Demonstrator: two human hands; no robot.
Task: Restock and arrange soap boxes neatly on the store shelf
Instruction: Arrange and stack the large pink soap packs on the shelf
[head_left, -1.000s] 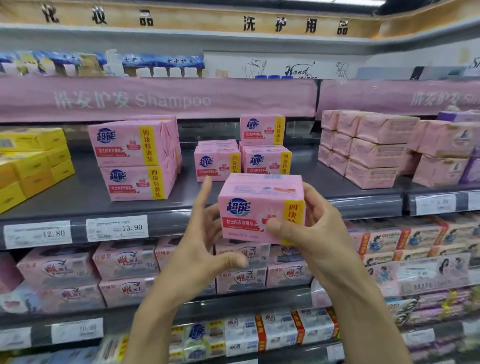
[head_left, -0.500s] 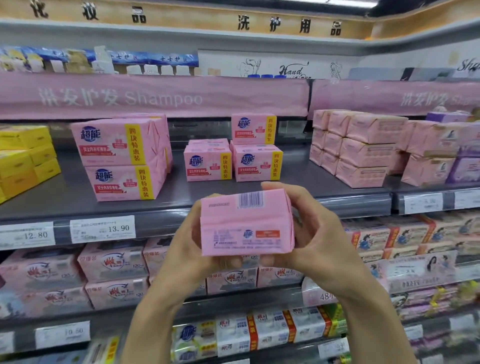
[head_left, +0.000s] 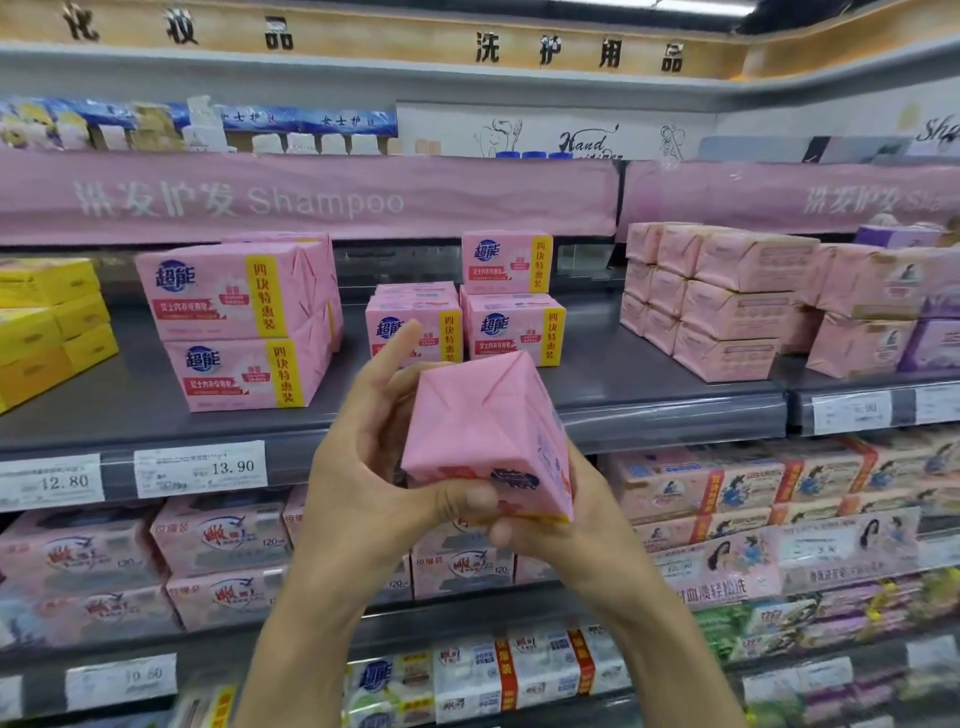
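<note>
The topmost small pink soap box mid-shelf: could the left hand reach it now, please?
Probably not: the left hand helps the right hand hold a pink paper-wrapped soap pack; nothing else blocks the topmost pink box.

Bare deck along the front edge of the shelf (head_left: 649, 395), from two-high stack (head_left: 234, 332) at left to wrapped block (head_left: 722, 306) at right. Open lanes to the back edge either side of the middle boxes (head_left: 511, 332). Headroom over the low box (head_left: 415, 299), capped by pink banner (head_left: 311, 200). Left end walled off by yellow boxes (head_left: 47, 322). Mid-edge barred by held box (head_left: 478, 431).
</note>
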